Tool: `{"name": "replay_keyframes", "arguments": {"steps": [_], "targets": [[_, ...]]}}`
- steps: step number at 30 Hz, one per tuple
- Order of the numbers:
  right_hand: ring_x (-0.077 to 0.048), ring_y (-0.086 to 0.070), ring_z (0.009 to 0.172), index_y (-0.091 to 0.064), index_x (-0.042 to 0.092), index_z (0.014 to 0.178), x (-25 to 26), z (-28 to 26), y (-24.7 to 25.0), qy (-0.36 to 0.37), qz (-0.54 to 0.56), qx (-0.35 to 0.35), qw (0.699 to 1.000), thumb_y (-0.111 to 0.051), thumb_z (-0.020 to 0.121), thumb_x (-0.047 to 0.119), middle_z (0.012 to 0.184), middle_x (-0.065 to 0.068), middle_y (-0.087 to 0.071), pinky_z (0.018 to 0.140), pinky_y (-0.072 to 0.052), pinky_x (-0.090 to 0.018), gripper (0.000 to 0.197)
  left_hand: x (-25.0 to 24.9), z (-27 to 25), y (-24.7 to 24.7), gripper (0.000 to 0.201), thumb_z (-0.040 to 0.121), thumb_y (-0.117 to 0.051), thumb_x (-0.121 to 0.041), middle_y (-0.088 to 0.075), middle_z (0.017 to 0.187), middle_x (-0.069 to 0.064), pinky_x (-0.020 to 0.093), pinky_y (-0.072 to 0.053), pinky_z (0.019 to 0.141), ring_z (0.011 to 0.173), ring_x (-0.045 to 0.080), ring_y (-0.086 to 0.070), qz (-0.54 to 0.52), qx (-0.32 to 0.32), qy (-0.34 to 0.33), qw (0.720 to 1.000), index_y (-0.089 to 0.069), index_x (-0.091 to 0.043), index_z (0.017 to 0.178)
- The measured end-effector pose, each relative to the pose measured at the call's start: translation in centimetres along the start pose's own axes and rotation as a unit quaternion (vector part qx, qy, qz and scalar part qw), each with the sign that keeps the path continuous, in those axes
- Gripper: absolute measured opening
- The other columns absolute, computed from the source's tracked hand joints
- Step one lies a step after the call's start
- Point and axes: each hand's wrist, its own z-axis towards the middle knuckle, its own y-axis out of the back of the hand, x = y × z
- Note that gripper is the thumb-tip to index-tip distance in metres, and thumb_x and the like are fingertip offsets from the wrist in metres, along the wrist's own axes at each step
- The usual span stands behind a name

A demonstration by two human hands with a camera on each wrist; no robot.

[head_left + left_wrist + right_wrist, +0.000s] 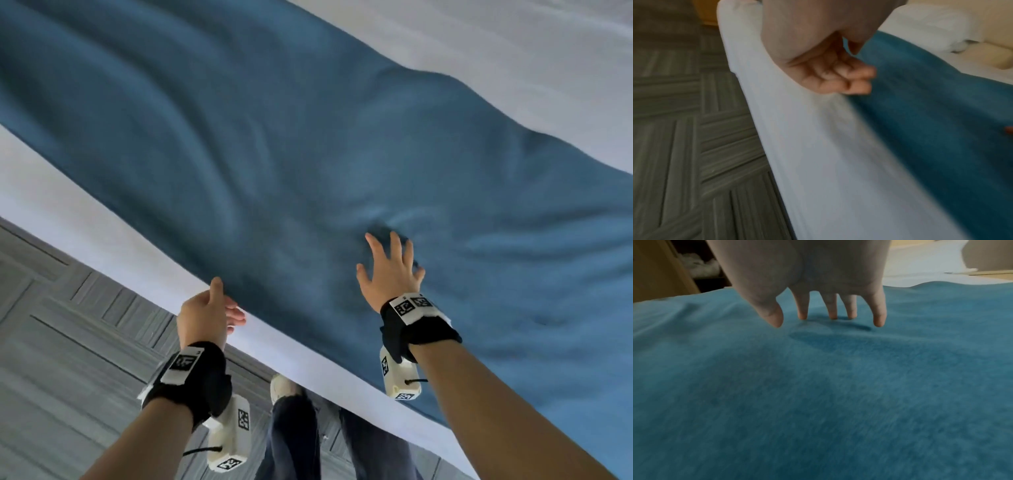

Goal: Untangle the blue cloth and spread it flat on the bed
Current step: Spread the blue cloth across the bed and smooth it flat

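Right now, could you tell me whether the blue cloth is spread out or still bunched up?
Spread out, not yet flat: the blue cloth lies open across the bed with shallow ripples, no knots visible. Its far ends are out of view.

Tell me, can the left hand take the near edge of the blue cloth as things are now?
Probably yes. The left hand is already at the near edge of the blue cloth, thumb on top, fingers curled underneath, and nothing lies between them.
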Motion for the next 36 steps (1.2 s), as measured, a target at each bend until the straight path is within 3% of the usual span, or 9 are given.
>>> {"name": "replay_keyframes", "arguments": {"steps": [4,7,11,15,20,24,29,33,36], "targets": [[-0.028,-0.001,0.146,-0.014,0.039,0.146,-2.8,0.5,3.1,-0.051,0.039,-0.014,0.998,-0.04,0.094,0.038,0.158,-0.003,-0.005,0.108,-0.025,-0.057,0.058,-5.4,0.8,-1.1,0.055,0.085,-0.04,-0.05,-0.052,0.046,0.007,0.026,-0.039,0.05,0.042,0.017,-0.061,0.124,-0.034,-0.123,0.984,-0.048,-0.008,0.05],[-0.026,-0.007,0.145,-0.015,0.036,0.146,-6.4,1.2,6.1,-0.069,0.046,-0.04,0.996,-0.041,0.094,0.034,0.157,-0.004,-0.012,0.107,-0.028,-0.055,0.058,-10.3,1.4,-4.9,0.048,0.084,-0.042,-0.048,-0.05,0.043,0.001,0.031,-0.045,0.06,0.042,0.019,-0.06,0.144,0.035,-0.167,0.975,-0.048,-0.012,0.054],[-0.025,-0.018,0.142,-0.019,0.032,0.146,-11.2,3.5,9.5,-0.106,0.076,-0.07,0.989,-0.045,0.093,0.029,0.153,-0.006,-0.023,0.104,-0.032,-0.051,0.059,-15.8,1.5,-10.7,0.036,0.087,-0.045,-0.041,-0.057,0.041,0.0,0.034,-0.051,0.064,0.043,0.017,-0.064,0.177,0.124,-0.201,0.955,-0.056,-0.016,0.063],[-0.026,-0.024,0.139,-0.022,0.028,0.146,-15.2,6.6,12.0,-0.118,0.118,-0.077,0.983,-0.048,0.091,0.023,0.151,-0.006,-0.027,0.103,-0.034,-0.049,0.061,-20.2,2.5,-15.6,0.028,0.089,-0.046,-0.035,-0.069,0.063,0.006,0.036,-0.052,0.075,0.054,0.02,-0.067,0.203,0.143,-0.233,0.94,-0.056,-0.017,0.07],[-0.032,-0.037,0.13,-0.028,0.02,0.145,-19.1,11.9,14.5,-0.105,0.131,-0.093,0.981,-0.049,0.09,0.018,0.144,-0.01,-0.037,0.103,-0.038,-0.047,0.059,-25.1,5.1,-20.2,0.022,0.091,-0.045,-0.034,-0.068,0.105,0.007,0.046,-0.048,0.093,0.097,0.032,-0.064,0.264,0.106,-0.273,0.919,-0.056,-0.017,0.099],[-0.033,-0.041,0.124,-0.035,0.02,0.141,-20.1,16.2,15.7,-0.12,0.134,-0.111,0.977,-0.05,0.089,0.017,0.134,-0.013,-0.043,0.094,-0.042,-0.043,0.055,-28.9,7.3,-23.8,0.024,0.092,-0.046,-0.027,-0.064,0.111,0.014,0.04,-0.043,0.092,0.107,0.035,-0.058,0.314,0.091,-0.309,0.893,-0.058,-0.013,0.107],[-0.033,-0.05,0.117,-0.029,0.024,0.142,-20.2,21.2,17.3,-0.128,0.14,-0.083,0.978,-0.046,0.089,0.019,0.131,-0.012,-0.047,0.09,-0.045,-0.043,0.056,-33.2,10.1,-28.3,0.026,0.092,-0.049,-0.024,-0.064,0.11,0.013,0.04,-0.042,0.091,0.108,0.035,-0.057,0.333,0.095,-0.334,0.877,-0.052,-0.017,0.117],[-0.037,-0.056,0.105,-0.024,0.029,0.144,-20.7,24.2,17.9,-0.148,0.144,-0.083,0.975,-0.042,0.089,0.014,0.124,-0.013,-0.052,0.081,-0.046,-0.042,0.06,-36.3,12.4,-30.9,0.038,0.096,-0.038,-0.024,-0.064,0.11,0.018,0.046,-0.045,0.086,0.102,0.04,-0.058,0.398,0.106,-0.368,0.833,-0.037,-0.027,0.134],[-0.037,-0.055,0.104,-0.028,0.032,0.141,-21.1,25.9,18.0,-0.17,0.155,-0.092,0.969,-0.041,0.091,0.014,0.124,-0.012,-0.054,0.076,-0.041,-0.038,0.054,-38.1,14.2,-32.4,0.041,0.098,-0.03,-0.025,-0.07,0.095,0.015,0.043,-0.048,0.08,0.09,0.035,-0.06,0.446,0.129,-0.376,0.802,-0.033,-0.033,0.138]]}}
